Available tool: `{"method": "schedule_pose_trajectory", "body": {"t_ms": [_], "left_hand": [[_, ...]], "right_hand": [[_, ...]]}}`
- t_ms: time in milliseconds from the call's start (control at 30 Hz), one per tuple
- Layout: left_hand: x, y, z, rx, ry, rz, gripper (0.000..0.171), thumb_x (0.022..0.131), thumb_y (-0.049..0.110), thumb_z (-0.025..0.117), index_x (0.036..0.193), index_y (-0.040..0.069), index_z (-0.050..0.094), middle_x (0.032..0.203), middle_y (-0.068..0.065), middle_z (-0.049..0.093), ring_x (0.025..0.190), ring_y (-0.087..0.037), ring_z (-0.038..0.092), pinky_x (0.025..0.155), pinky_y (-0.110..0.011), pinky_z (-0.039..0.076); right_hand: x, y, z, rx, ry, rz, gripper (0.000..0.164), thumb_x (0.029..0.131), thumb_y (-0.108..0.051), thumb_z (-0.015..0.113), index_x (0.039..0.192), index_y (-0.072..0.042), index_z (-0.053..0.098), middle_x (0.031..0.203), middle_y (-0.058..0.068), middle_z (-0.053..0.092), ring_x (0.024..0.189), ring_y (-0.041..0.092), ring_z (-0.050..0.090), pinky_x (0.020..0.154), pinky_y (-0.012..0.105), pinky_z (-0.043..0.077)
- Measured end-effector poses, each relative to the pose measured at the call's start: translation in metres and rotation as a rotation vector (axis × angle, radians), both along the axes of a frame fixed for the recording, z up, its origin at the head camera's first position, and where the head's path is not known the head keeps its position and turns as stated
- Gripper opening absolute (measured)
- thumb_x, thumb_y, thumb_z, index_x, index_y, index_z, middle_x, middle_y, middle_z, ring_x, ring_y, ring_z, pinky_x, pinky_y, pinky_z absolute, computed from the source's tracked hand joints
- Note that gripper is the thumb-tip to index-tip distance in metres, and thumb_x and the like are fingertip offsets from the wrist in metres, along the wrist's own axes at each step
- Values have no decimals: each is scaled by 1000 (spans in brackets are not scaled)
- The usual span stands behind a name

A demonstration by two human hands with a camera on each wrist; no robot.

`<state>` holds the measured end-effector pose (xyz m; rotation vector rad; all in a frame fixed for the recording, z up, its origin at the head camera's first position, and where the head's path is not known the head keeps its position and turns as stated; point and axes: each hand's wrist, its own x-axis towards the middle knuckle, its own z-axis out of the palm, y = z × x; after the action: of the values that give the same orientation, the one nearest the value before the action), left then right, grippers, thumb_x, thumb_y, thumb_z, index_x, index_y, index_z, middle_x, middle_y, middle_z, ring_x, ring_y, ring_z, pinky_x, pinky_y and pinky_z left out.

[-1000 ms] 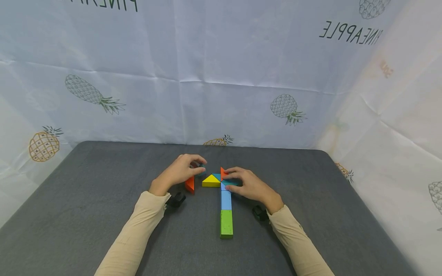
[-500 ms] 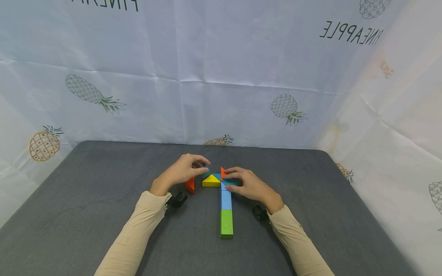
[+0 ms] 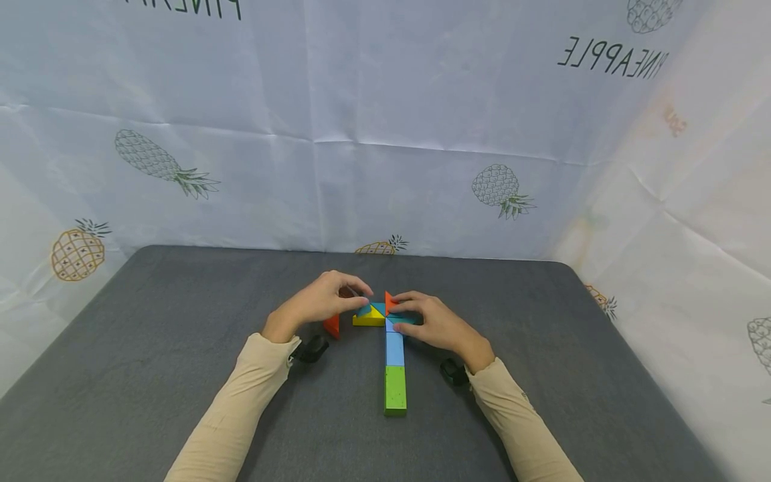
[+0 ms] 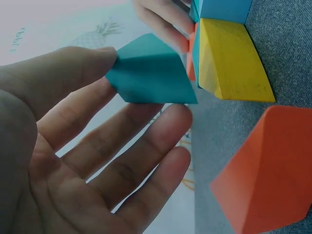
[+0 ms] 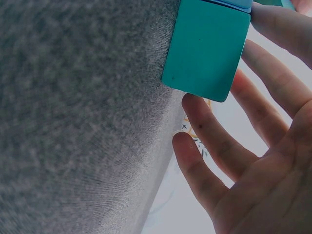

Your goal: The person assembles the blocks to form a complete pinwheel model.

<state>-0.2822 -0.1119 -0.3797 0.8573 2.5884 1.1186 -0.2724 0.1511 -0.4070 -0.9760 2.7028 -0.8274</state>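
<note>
My left hand [image 3: 319, 296] pinches a teal triangular prism block [image 4: 148, 73] between thumb and fingers. It is held just above and behind the yellow triangular block [image 3: 369, 321]. My right hand [image 3: 436, 323] rests at the head of the block layout, fingers gently bent. Its fingertips are at the upright orange-red triangular block [image 3: 388, 301], its thumb at another teal block [image 5: 207, 51] and the light-blue triangular piece [image 3: 390, 326]. The exact contact is partly hidden. A further teal-blue triangular block [image 3: 378, 306] sits behind the yellow one.
A blue block [image 3: 394, 349] and a green block [image 3: 395, 390] continue the column toward me. Beneath my left hand lies a loose orange-red triangular block [image 4: 273, 170]. The dark grey table [image 3: 150, 375] ends at a white pineapple-print cloth [image 3: 385, 134].
My left hand has moved a little to the right with the teal triangular block, which now overlaps the yellow block in the head view. My right hand has stayed in place.
</note>
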Motion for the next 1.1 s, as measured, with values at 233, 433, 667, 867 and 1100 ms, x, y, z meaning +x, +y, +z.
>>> {"method": "schedule_pose_trajectory", "body": {"t_ms": [233,433,667,867,1100], "left_hand": [[2,1,2,4,-26,-22,27,98,19,63,120,5,70,117,-7,71,101,-21,67,91,-39,55],[2,2,3,6,-39,-39,26,98,19,63,119,4,70,114,-6,72,103,-23,68,92,-39,55],[3,4,3,-2,-46,-57,23,98,20,63,114,7,72,107,-3,72,93,-17,66,86,-34,55],[6,6,4,-6,-54,-84,20,99,16,62,112,7,73,105,-3,72,87,-16,64,83,-32,54],[10,7,0,0,-75,-116,18,100,17,60,110,8,72,102,-2,72,87,-23,65,79,-30,52]], "right_hand": [[-1,1,-1,-6,4,0,39,94,-24,69,129,-8,66,144,13,54,134,33,50,107,53,44],[-2,1,-3,-6,-3,-5,39,94,-23,70,129,-8,66,145,11,53,135,32,49,107,51,44],[-1,0,-1,-7,6,6,40,95,-26,68,130,-8,66,145,12,53,134,33,50,106,52,45],[0,0,0,-3,11,6,40,95,-25,68,130,-8,65,145,13,53,134,34,50,105,52,46],[0,1,0,-10,2,1,40,95,-25,68,130,-7,65,145,13,52,134,34,50,105,52,46]]}}
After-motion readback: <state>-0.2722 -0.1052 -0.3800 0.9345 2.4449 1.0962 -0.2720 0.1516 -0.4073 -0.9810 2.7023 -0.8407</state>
